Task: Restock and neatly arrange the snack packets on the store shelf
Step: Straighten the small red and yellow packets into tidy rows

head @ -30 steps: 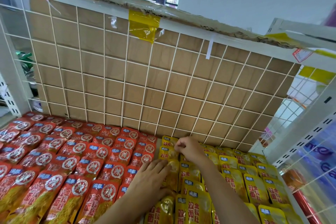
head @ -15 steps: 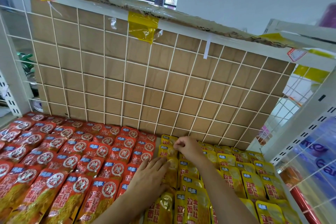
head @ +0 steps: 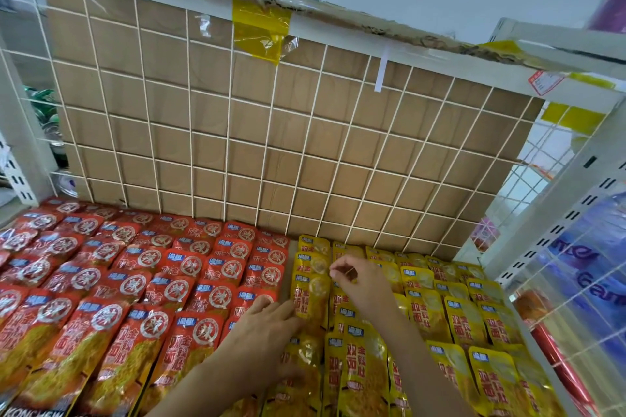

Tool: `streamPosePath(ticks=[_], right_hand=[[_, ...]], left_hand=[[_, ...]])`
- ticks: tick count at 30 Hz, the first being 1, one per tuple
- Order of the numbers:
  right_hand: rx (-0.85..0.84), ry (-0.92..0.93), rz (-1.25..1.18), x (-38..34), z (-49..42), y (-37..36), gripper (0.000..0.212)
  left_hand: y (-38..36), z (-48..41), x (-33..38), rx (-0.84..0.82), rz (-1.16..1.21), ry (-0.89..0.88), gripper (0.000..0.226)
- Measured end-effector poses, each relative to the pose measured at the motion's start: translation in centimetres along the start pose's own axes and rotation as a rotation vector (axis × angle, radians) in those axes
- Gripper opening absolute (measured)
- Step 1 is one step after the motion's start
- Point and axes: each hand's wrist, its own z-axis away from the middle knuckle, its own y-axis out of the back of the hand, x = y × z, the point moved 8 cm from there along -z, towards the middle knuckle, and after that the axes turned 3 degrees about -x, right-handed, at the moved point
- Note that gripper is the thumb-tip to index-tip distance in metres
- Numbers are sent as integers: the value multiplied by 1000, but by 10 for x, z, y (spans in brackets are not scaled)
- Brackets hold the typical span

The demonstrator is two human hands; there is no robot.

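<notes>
**A:** Well, barely a twitch since a second ago. The right hand point(head: 362, 284) is near the back edge of the shelf point(head: 290, 259), same spot. Its fingers are curled, with thumb and forefinger pinching the top of a pinched packet point(head: 350, 271) in the second yellow column from the colour seam.

**B:** And the other one?

**A:** The left hand point(head: 264, 325) lies flat, fingers straight and close together. Its tips touch the leftmost yellow column, right where yellow meets red. It has slid back a touch toward the front edge. The lettered packet point(head: 310, 296) under those fingertips was half covered half a second ago, and now its red print shows.

**B:** How's the stock lying?

**A:** The red packets point(head: 135, 281) overlap in rows from the shelf's left edge to the middle. The yellow packets point(head: 457, 318) carry on to the right edge, up against the white upright point(head: 542, 230). At the back, a thin bare strip of shelf parts the two colours.

**B:** And behind?

**A:** A wire grid point(head: 271, 145) runs along the back edge with cardboard point(head: 210, 132) behind it, unchanged.
</notes>
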Motion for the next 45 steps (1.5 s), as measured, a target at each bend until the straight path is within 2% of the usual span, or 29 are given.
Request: streamPosePath(ticks=[4,10,16,20,36,40,42,45], right_hand=[[16,27,37,-3,9,-3,9],[-55,-16,170,0,6,-16,30],[-52,-183,132,10,-11,-17,17],[-79,-221,95,15,-16,-21,15],[-63,-248,104,19,-19,-20,17],[-59,-248,99,20,-19,-21,17],[-50,-250,92,21,-18,-21,17],[-40,-245,100,21,-17,-21,18]], left_hand=[[-1,-2,-1,-37,-28,12,68],[2,-10,-1,-84,2,44,65],[3,-11,0,-70,52,18,65],[2,-12,-1,-61,116,13,64],[16,-32,-10,246,95,-17,53],[18,-19,-12,349,58,-9,43],[14,-10,-14,314,61,-25,49],[1,-1,-20,168,119,-79,64]])
